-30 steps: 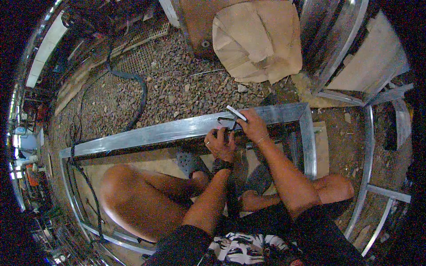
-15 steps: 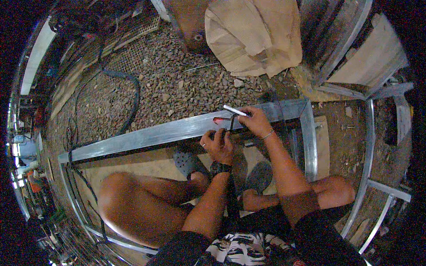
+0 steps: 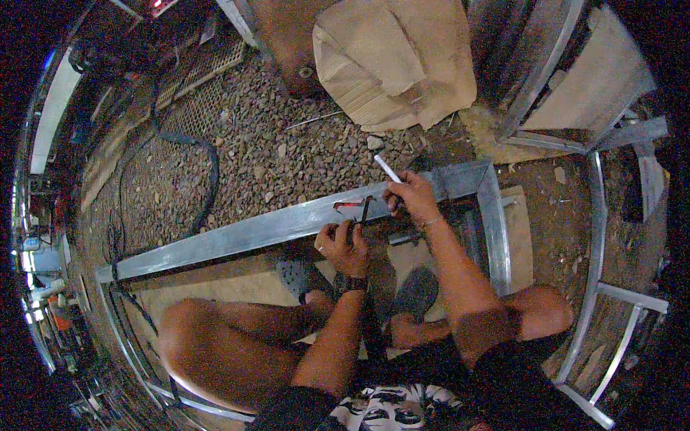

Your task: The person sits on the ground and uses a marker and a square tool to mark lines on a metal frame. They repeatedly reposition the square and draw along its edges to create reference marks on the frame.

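Note:
My left hand, wearing a ring and a dark wristwatch, has its fingers closed round a thin dark bent piece at the near edge of a metal beam. The upper end of this piece lies against the beam's face. Just left of it, a red outlined mark or cut shows on the metal. Above the beam, my right hand grips a white pen-like marker, its white end pointing up and left. The marker's other end is hidden in my fingers.
The beam belongs to a rectangular metal frame around my legs. Gravel lies beyond it, with a black cable at left. A large piece of brown cardboard lies at the far side. Another metal frame stands at right.
My right hand has turned, so the white marker tilts more steeply. More of the bent piece and the red mark shows. My left hand has shifted slightly left and nearer me in view.

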`<state>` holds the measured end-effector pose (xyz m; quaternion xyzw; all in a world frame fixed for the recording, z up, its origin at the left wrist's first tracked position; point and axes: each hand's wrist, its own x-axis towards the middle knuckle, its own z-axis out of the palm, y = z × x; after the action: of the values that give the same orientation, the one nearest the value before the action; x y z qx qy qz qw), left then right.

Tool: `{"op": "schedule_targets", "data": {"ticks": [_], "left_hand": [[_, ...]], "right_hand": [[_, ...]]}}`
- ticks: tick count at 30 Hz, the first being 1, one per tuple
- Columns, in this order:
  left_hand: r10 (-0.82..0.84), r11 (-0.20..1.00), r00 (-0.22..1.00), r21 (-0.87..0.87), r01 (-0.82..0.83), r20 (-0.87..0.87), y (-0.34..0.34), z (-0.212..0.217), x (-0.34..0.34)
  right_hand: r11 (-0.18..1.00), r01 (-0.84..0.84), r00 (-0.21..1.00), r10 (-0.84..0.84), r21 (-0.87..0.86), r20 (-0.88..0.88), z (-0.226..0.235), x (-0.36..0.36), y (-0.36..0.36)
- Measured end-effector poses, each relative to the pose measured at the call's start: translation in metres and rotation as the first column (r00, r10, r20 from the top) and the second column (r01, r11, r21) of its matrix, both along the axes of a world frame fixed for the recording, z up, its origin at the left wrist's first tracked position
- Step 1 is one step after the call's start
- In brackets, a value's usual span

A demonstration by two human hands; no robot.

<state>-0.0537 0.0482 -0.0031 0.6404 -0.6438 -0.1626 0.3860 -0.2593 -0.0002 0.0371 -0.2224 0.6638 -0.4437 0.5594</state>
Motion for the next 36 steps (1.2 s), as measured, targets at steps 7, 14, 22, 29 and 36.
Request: {"op": "schedule_targets", "data": {"ticks": [7,14,22,29,36], "left_hand": [[0.011,0.998,0.999,-0.054,-0.009,0.031,0.001,0.000,0.001],[0.002,1.000,1.000,0.031,-0.002,-0.006,0.007,0.007,-0.004],[0.033,0.999,0.999,0.008,-0.033,0.001,0.006,-0.004,0.004],[-0.018,0.998,1.000,-0.068,0.018,-0.001,0.004,0.006,-0.001],[0.017,1.000,0.999,-0.011,-0.017,-0.034,0.006,0.005,-0.002]], "right_hand": [[0.997,-0.054,0.998,0.052,-0.061,-0.021,-0.007,0.001,0.003],[0.991,-0.125,0.971,0.114,-0.039,-0.212,-0.019,-0.002,0.008],[0.995,-0.097,0.973,0.092,-0.015,-0.213,0.009,0.022,-0.002],[0.989,-0.128,0.938,0.097,-0.072,-0.333,-0.026,0.007,0.006],[0.978,-0.160,0.948,0.114,-0.136,-0.296,-0.003,0.019,0.003]]}}
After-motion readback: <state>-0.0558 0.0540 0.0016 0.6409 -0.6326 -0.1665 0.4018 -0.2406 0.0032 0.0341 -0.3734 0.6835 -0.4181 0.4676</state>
